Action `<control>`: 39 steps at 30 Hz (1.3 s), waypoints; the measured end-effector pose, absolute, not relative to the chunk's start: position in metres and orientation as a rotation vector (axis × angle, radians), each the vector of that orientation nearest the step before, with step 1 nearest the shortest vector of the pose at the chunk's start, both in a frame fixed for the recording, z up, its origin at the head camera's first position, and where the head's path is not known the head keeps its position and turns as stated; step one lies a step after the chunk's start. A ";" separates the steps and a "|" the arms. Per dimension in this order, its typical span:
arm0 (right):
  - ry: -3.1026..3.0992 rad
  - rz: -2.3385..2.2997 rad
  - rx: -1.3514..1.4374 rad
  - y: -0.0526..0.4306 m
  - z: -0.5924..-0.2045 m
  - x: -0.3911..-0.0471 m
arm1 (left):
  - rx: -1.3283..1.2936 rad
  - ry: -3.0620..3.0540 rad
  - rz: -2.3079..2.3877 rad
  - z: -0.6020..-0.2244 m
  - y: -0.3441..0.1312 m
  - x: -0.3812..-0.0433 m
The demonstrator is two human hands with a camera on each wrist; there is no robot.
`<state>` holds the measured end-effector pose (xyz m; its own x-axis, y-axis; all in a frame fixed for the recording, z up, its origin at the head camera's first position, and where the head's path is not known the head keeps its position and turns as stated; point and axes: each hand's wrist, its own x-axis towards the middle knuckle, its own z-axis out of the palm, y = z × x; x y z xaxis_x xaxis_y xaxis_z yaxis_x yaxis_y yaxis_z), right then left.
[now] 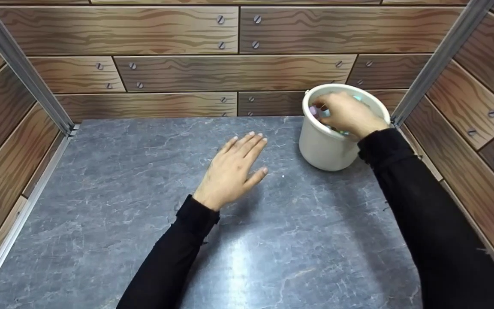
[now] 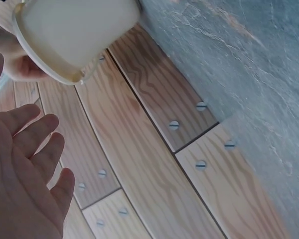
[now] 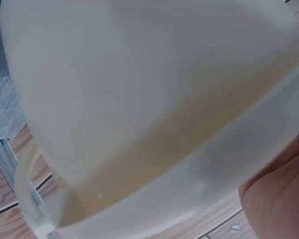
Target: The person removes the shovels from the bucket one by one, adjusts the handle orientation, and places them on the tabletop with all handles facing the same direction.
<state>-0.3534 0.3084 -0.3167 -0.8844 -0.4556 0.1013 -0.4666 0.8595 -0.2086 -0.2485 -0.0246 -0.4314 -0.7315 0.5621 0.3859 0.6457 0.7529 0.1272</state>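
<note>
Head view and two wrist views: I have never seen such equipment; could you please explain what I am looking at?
No robot here: only a person's two bare hands. One camera on the head looks down; one on each wrist shows that hand's work. On the grey table stands a white bucket with small coloured pieces inside. The right hand reaches into it; whether it grips a piece is unclear. The left hand, fingers extended, is over the table and holds nothing.

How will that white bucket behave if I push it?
The white bucket probably resists tipping, standing upright on a wide base. Its smooth, plastic-looking surface may be slippery. The pastel pieces inside could shift with a shove.
</note>
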 end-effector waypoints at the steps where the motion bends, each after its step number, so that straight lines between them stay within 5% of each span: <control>1: -2.981 0.346 0.743 0.306 -0.317 -0.354 | -0.940 -2.627 -0.366 -0.431 -0.024 -0.247; 39: -2.914 0.417 0.497 0.319 -0.273 -0.340 | -0.953 -2.615 -0.378 -0.428 -0.028 -0.249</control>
